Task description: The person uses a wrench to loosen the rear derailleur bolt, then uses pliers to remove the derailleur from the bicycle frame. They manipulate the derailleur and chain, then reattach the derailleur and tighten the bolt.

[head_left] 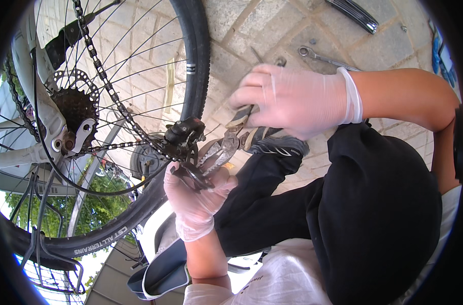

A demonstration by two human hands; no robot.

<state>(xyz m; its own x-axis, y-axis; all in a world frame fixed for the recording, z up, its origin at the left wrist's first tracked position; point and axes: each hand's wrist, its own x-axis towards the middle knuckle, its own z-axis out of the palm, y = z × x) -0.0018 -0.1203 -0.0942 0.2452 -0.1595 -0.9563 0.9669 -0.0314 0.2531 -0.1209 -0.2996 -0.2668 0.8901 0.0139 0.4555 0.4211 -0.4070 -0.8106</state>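
My right hand [297, 101], in a thin translucent glove, is closed around the handles of a pair of pliers [232, 141]. The pliers' jaws are parted and reach to the rear derailleur [183, 133] of a bicycle; whether they bite on it I cannot tell. Gloved too, my left hand [198, 201] is closed around the lower part of the derailleur, its cage, just below the jaws. From the derailleur the chain [107, 84] runs up past the spokes, and another stretch leads left to the rear cassette [76, 109].
The bicycle's rear wheel has a black tire [196, 61] beside my hands. A combination wrench [325, 58] lies on the paving [262, 25], with a dark curved part [352, 14] beyond it. My shoe [279, 145] is under the right hand. A blue glove [437, 53] lies at far right.
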